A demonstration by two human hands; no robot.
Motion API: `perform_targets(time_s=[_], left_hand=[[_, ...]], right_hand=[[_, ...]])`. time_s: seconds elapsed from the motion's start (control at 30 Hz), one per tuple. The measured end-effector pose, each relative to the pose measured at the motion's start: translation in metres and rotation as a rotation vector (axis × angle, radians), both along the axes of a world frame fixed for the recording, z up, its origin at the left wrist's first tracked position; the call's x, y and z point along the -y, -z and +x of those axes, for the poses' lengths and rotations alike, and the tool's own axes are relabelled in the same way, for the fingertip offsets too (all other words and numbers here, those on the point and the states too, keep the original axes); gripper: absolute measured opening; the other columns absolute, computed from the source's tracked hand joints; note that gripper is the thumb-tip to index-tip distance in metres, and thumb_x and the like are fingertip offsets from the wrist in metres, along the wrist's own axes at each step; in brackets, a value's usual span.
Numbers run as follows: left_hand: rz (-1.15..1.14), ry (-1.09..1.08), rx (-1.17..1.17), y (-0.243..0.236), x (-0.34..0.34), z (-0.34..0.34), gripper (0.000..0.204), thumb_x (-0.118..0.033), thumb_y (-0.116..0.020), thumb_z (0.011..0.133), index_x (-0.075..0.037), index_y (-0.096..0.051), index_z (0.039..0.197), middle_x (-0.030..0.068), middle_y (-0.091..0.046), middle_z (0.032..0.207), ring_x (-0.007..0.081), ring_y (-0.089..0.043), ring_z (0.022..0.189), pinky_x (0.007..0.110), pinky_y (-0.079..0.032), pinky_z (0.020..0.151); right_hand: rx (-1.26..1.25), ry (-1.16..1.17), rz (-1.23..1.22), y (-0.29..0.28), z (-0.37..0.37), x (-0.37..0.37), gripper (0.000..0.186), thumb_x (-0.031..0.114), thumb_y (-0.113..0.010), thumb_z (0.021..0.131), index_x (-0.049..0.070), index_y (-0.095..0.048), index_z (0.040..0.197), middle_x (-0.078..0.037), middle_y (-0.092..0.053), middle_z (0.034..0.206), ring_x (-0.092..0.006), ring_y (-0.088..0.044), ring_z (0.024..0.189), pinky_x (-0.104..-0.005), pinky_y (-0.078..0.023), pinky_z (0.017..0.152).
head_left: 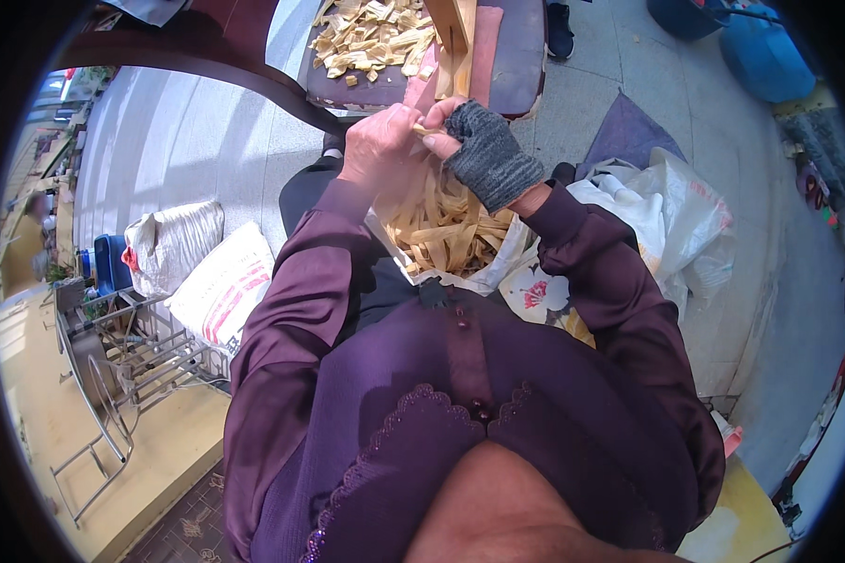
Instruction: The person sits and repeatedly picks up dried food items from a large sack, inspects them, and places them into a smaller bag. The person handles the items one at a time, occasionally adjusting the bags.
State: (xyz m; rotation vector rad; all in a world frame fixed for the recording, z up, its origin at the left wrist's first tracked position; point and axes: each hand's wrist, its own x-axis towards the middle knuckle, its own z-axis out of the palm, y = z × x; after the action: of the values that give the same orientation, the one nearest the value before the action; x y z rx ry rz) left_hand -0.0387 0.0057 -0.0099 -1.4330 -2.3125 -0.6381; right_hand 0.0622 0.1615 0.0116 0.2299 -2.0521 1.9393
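Note:
My bare left hand (382,143) and my right hand (486,150), in a dark grey fingerless glove, meet in front of me. Their fingertips pinch a small pale yellow strip (423,129) between them; much of it is hidden by the fingers. Just below, long flat dried-looking strips (451,230) fill a white-edged container (486,280) at my lap. Beyond my hands, a heap of short yellow pieces (371,39) lies on a dark padded chair seat (514,66). A wooden piece (453,42) rises beside the heap, with pink cloth (485,56) under it.
White sacks (223,291) and a metal rack (127,361) stand at left. To the right lie white plastic bags (667,216) and a purple cloth (632,131). A blue container (768,58) sits at far right, and a dark shoe (560,33) shows beside the chair.

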Motion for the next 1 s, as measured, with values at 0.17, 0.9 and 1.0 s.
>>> perform_targets(time_s=[0.17,0.9,1.0], left_hand=[[0.517,0.169,1.432,-0.012,-0.022,-0.015,0.02,-0.016,-0.054,0.095,-0.006,-0.056,0.112,-0.005,-0.049,0.078,0.0033,-0.042,0.061,0.019,-0.043,0.059],[0.426,-0.14,1.347,-0.014,-0.062,-0.071,0.023,-0.024,-0.059,0.088,-0.003,-0.065,0.095,-0.0071,-0.044,0.062,0.0019,-0.039,0.055,0.019,-0.034,0.05],[0.25,-0.176,1.077,0.004,-0.067,-0.079,0.025,-0.028,-0.059,0.088,-0.004,-0.064,0.084,-0.0029,-0.05,0.061,0.0083,-0.046,0.056,0.024,-0.037,0.052]], right_hand=[[0.175,0.274,0.5,-0.003,-0.024,-0.048,0.036,0.034,-0.07,0.08,0.002,-0.061,0.092,-0.011,-0.062,0.078,-0.0188,-0.061,0.071,-0.0306,-0.047,0.065],[0.08,0.538,0.642,0.01,-0.074,-0.072,0.038,0.04,-0.066,0.08,0.002,-0.061,0.082,-0.018,-0.061,0.078,-0.0332,-0.061,0.073,-0.039,-0.047,0.068],[0.235,0.541,0.71,0.037,-0.091,-0.075,0.04,0.042,-0.062,0.082,0.002,-0.063,0.088,-0.021,-0.063,0.087,-0.037,-0.061,0.081,-0.0426,-0.047,0.074]])
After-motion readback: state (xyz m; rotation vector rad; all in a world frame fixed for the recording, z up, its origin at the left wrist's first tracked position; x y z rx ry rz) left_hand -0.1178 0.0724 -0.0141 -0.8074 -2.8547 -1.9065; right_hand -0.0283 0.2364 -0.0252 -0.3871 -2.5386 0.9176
